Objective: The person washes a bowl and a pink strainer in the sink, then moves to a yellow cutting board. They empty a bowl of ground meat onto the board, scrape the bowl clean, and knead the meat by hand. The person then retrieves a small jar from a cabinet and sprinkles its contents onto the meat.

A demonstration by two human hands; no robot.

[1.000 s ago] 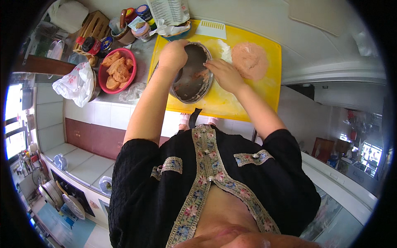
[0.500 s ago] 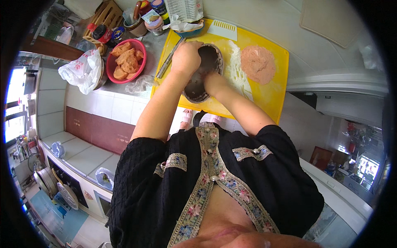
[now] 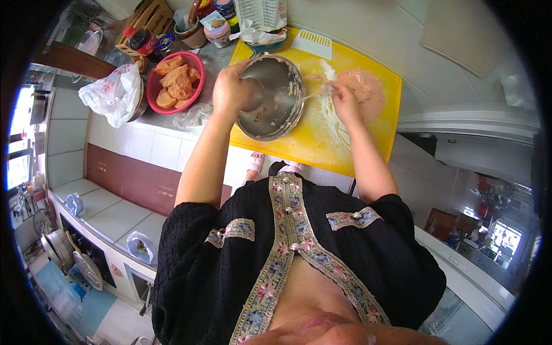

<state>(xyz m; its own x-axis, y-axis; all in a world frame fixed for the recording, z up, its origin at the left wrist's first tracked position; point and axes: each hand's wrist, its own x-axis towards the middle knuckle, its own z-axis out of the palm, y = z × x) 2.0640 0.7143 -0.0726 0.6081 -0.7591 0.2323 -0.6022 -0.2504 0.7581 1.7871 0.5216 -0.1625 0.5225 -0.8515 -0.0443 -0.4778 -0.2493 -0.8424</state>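
Note:
My left hand point(image 3: 231, 89) grips the left rim of a round metal bowl point(image 3: 270, 123), its blurred thumb reaching inside. The bowl is tilted, with smears of pinkish dough on its inner wall. To the right of it, my right hand point(image 3: 345, 102) is closed in a pinch, and a thin blurred strand of sticky dough point(image 3: 315, 85) stretches between the bowl's rim and these fingers. Beside that hand lies a flat pinkish mound of dough point(image 3: 368, 86) on a yellow board point(image 3: 310, 146). White flour point(image 3: 325, 109) is spread between bowl and mound.
A white toothed scraper point(image 3: 312, 43) lies at the board's far edge. On the left stands a red bowl point(image 3: 199, 95) of orange-brown pieces, near a white plastic bag point(image 3: 115, 95). A dark bottle with a red cap point(image 3: 142, 43), jars and a blue dish point(image 3: 265, 45) stand behind.
My right hand has come out of the bowl and moved right toward the dough mound. The bowl has turned, showing more of its inside, and my left hand has shifted left and down its rim.

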